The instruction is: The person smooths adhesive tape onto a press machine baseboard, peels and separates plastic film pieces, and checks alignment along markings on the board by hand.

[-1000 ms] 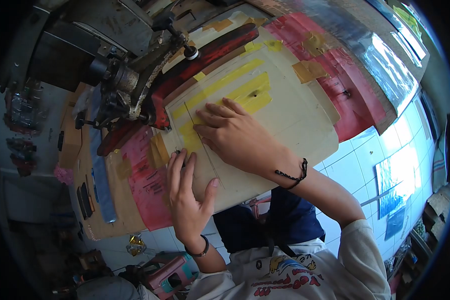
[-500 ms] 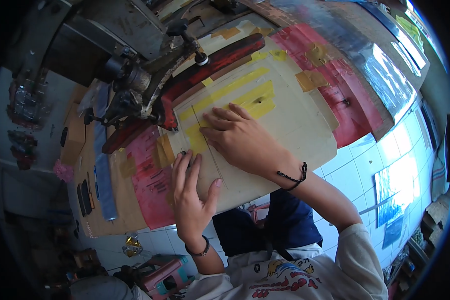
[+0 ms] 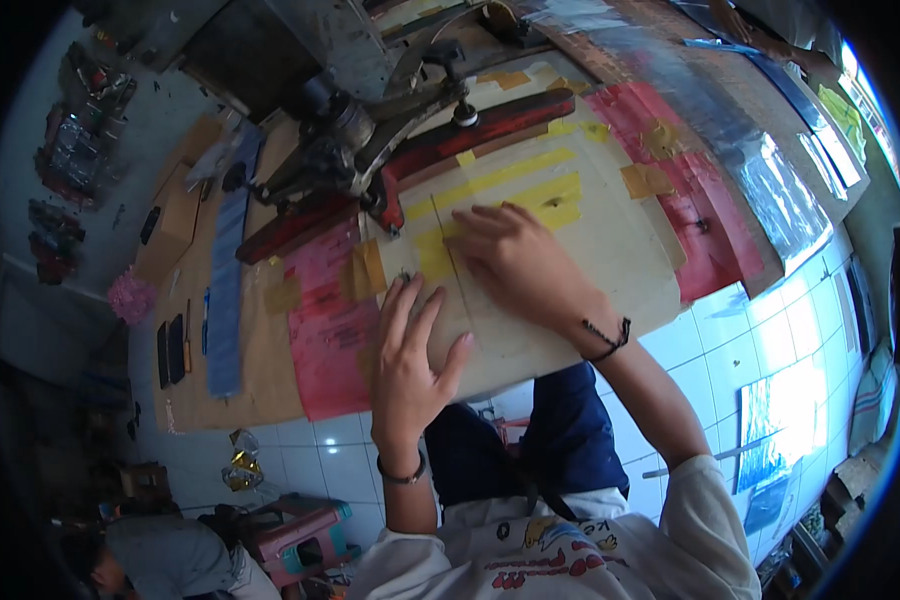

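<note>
A cream-coloured board or sheet (image 3: 610, 275) with strips of yellow tape (image 3: 555, 197) lies under a red metal frame (image 3: 490, 122) of a clamp-like machine. My left hand (image 3: 410, 350) rests on the sheet's near left part, fingers stretched and thumb apart, holding nothing. Its fingertips touch down close to a small dark spot. Farther in, my right hand (image 3: 525, 265) lies palm down over the yellow tape, next to a thin dark line across the sheet. Its fingers are extended and slightly blurred; what lies beneath the palm is hidden.
Red plastic sheets (image 3: 330, 345) lie on both sides of the cream sheet, held with brown tape. Left are a blue strip (image 3: 227, 310) and dark bars. Clear plastic (image 3: 785, 185) covers the right side. Another person (image 3: 170, 555) is at lower left; another's arm (image 3: 770, 45) shows at upper right.
The view has shifted, so the table sits farther right and slightly higher. My right hand has slid a little over the tape; my left hand stays at nearly the same spot.
</note>
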Available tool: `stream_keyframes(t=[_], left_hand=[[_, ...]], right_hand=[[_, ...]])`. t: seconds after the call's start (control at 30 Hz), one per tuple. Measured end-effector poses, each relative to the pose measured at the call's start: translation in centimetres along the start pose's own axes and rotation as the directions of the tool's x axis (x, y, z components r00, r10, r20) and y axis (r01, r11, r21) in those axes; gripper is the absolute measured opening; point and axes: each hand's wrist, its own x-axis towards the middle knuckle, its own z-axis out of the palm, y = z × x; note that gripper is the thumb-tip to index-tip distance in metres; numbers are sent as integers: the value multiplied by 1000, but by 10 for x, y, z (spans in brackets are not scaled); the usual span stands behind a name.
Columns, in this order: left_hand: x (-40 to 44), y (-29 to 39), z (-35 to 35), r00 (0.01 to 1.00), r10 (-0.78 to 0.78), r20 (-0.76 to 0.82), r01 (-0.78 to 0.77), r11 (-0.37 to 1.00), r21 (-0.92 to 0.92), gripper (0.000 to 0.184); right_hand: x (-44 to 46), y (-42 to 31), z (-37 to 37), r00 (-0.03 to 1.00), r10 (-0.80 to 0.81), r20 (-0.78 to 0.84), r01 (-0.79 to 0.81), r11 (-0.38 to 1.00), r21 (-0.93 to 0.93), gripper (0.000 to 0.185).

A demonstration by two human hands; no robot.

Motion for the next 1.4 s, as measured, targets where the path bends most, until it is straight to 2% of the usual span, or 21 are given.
stream_keyframes(t=[0.03, 0.1, 0.13, 0.23, 0.33, 0.53, 0.57, 0.63, 0.67, 0.77, 0.8, 0.9, 0.93, 1.03, 1.07, 1.17, 1.3, 1.4], left_hand=[[-7, 2, 0, 999, 10, -35, -10, 1000, 21, 44], [-20, 6, 2, 993, 38, -108, -31, 997, 68, 37], [-31, 8, 5, 984, 26, -175, -25, 1000, 7, 32], [-69, 14, 13, 952, -29, -304, 27, 1000, -10, 31], [-98, 20, 28, 935, -75, -347, 94, 995, 40, 34], [-124, 41, 51, 877, -151, -457, 200, 978, 62, 37], [-127, 37, 58, 845, -268, -462, 234, 963, -132, 38], [-136, 24, 76, 775, -491, -399, 267, 825, -498, 40], [-139, 17, 79, 774, -553, -308, 336, 771, -541, 41], [-130, 13, 79, 737, -663, -132, 399, 583, -708, 43], [-126, 11, 79, 729, -684, -32, 382, 445, -810, 46], [-111, 23, 78, 726, -686, 54, 293, 237, -926, 48], [-124, 8, 91, 709, -699, 94, 366, 251, -896, 55], [-124, 2, 93, 746, -631, 214, 345, 92, -934, 55], [-126, -3, 93, 738, -630, 239, 367, 78, -927, 63], [-125, -3, 89, 739, -655, 161, 280, 80, -957, 68], [-130, -2, 80, 715, -685, 138, 333, 160, -929, 76], [-126, 3, 75, 673, -730, 118, 278, 101, -955, 82]], right_hand=[[-2, -3, -5, 1000, -12, 7, 11, 999, 31, 24], [-9, -15, -22, 992, 86, -93, -72, 986, 153, 24], [-9, -17, -29, 980, 131, -149, -99, 973, 209, 24], [-39, -26, -38, 980, 179, -86, -158, 964, 215, 25], [-56, -27, -37, 991, 133, 6, -133, 991, 20, 28], [-29, -14, -34, 986, 27, 167, -10, 995, -103, 39], [-22, -5, -32, 980, 2, 198, 17, 995, -93, 40], [-10, 12, -28, 964, -50, 262, 71, 995, -72, 42], [-8, 19, -25, 958, -87, 273, 106, 993, -56, 42], [-1, 37, -26, 937, -180, 298, 194, 981, -19, 43], [-1, 39, -28, 933, -192, 304, 206, 979, -12, 43], [3, 40, -32, 917, -225, 330, 229, 973, 28, 41], [5, 41, -33, 911, -235, 339, 234, 971, 43, 41], [12, 48, -34, 871, -347, 347, 347, 936, 64, 42], [14, 50, -32, 867, -355, 349, 343, 934, 97, 42], [14, 54, -29, 863, -357, 357, 310, 933, 182, 43], [16, 57, -29, 871, -340, 354, 270, 934, 233, 43], [14, 58, -25, 890, -330, 315, 254, 932, 258, 43]])
